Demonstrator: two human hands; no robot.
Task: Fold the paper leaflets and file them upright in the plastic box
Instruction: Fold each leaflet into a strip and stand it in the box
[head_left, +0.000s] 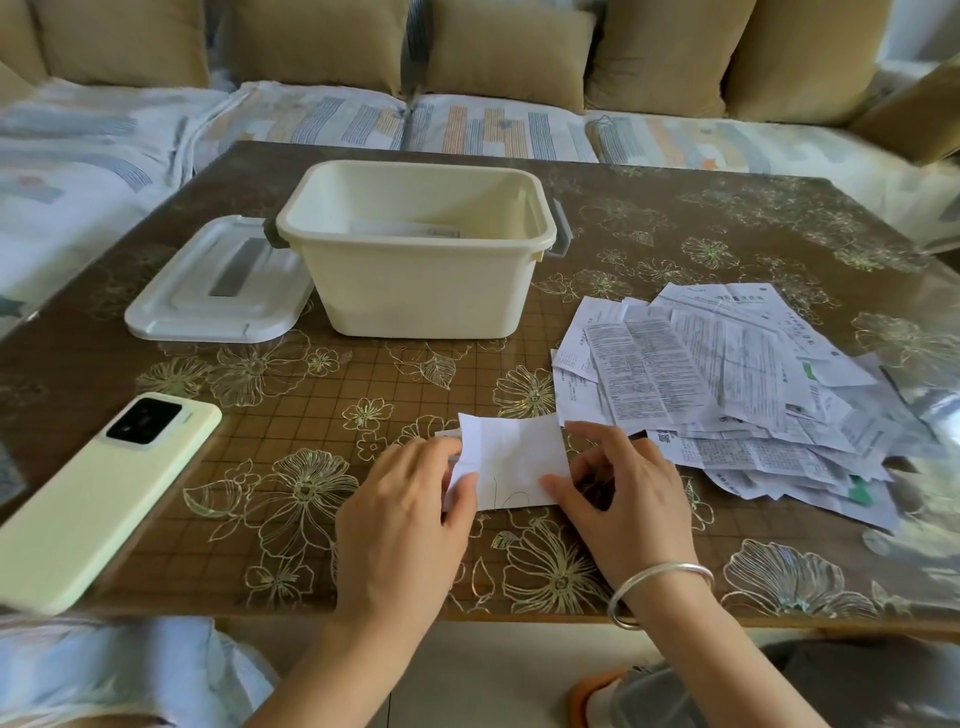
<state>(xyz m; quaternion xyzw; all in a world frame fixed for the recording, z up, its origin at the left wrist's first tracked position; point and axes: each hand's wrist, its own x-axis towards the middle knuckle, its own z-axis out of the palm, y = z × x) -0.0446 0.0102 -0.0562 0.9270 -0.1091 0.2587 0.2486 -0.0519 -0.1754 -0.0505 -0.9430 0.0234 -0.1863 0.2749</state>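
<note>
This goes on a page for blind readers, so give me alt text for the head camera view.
A left hand and a right hand pinch a small white leaflet by its ends on a brown flowered table. Behind stands an open cream plastic box, its lid beside it; printed leaflets are piled at right, a pale green phone lies at left.
</note>
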